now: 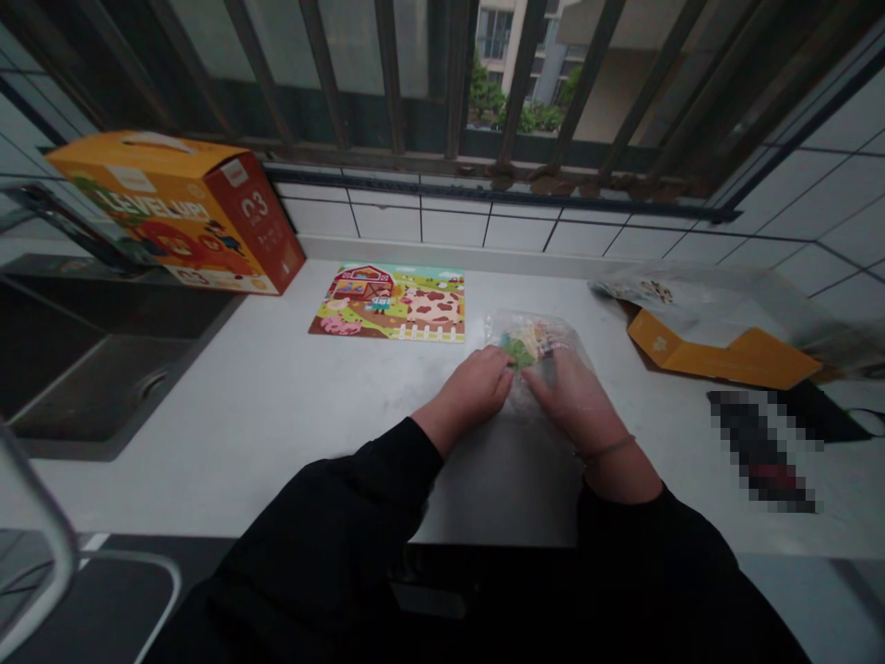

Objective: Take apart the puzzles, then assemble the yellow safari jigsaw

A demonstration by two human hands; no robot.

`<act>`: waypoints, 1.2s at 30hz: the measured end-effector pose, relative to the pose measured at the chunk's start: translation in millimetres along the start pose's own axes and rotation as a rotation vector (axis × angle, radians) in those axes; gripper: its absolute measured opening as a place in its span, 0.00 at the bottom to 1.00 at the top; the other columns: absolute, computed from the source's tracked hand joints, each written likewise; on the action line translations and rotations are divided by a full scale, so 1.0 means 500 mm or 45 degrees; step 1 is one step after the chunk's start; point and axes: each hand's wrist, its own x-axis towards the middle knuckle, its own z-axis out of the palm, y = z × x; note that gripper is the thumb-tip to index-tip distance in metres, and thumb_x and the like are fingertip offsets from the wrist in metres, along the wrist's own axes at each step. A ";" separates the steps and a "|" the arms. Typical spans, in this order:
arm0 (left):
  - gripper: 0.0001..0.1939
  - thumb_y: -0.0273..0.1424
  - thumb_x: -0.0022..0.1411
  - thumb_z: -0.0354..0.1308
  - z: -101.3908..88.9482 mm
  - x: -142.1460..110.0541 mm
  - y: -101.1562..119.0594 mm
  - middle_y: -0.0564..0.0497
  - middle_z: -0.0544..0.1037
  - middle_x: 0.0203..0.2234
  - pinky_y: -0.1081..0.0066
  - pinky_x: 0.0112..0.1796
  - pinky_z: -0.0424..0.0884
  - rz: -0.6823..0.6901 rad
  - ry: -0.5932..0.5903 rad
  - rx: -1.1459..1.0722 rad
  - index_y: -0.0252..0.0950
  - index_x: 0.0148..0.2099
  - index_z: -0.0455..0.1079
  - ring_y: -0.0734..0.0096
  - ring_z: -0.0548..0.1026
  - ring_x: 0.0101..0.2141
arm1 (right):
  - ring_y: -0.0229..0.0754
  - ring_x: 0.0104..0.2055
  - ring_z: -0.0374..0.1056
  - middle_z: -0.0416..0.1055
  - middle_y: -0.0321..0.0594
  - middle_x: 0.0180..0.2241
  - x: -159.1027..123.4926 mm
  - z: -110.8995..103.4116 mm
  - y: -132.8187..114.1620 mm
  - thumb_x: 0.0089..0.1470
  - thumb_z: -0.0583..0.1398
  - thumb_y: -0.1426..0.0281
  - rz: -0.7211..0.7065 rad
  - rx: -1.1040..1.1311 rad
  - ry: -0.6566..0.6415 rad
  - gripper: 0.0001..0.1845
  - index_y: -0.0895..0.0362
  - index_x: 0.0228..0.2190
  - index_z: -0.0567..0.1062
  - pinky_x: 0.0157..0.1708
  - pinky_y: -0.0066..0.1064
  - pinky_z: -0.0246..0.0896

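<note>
A clear plastic bag of coloured puzzle pieces (534, 339) lies on the white counter (277, 415) in front of me. My left hand (470, 392) pinches the bag's near left side with curled fingers. Gripping the near right side of the same bag is my right hand (577, 401), a thin band on its wrist. Just beyond the bag lies a finished farm picture puzzle (391, 302) with a red barn and a spotted cow, flat on the counter.
An orange puzzle box (180, 212) stands at the back left beside a dark sink (83, 369). At the right lie an orange card insert (725, 355) and crumpled clear wrap (698, 295). A barred window runs along the back.
</note>
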 end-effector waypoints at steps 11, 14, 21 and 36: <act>0.20 0.32 0.78 0.52 -0.003 0.002 0.012 0.37 0.78 0.61 0.53 0.65 0.72 -0.118 -0.101 0.149 0.32 0.65 0.74 0.51 0.75 0.60 | 0.46 0.49 0.82 0.86 0.43 0.45 -0.271 0.030 -0.161 0.71 0.63 0.76 -0.588 -0.532 0.006 0.11 0.53 0.51 0.79 0.54 0.38 0.82; 0.16 0.30 0.76 0.52 -0.006 0.001 0.014 0.38 0.79 0.58 0.53 0.64 0.73 -0.089 -0.101 0.131 0.35 0.60 0.77 0.51 0.76 0.59 | 0.52 0.54 0.77 0.83 0.42 0.49 -0.258 0.018 -0.221 0.68 0.66 0.74 -0.692 -0.638 0.038 0.09 0.49 0.48 0.79 0.68 0.55 0.70; 0.15 0.22 0.72 0.51 -0.041 -0.014 -0.010 0.39 0.81 0.52 0.55 0.62 0.75 0.004 -0.017 0.026 0.35 0.52 0.77 0.54 0.78 0.55 | 0.59 0.50 0.74 0.78 0.55 0.47 -0.054 0.052 -0.148 0.71 0.62 0.69 -0.098 -1.239 -0.229 0.09 0.56 0.50 0.79 0.48 0.48 0.72; 0.14 0.20 0.68 0.54 -0.155 -0.044 -0.115 0.41 0.83 0.46 0.54 0.59 0.75 -0.345 0.179 0.260 0.37 0.45 0.80 0.52 0.79 0.52 | 0.63 0.65 0.68 0.79 0.60 0.57 0.187 0.062 0.091 0.66 0.57 0.71 -0.001 -0.911 0.063 0.22 0.62 0.56 0.81 0.73 0.60 0.54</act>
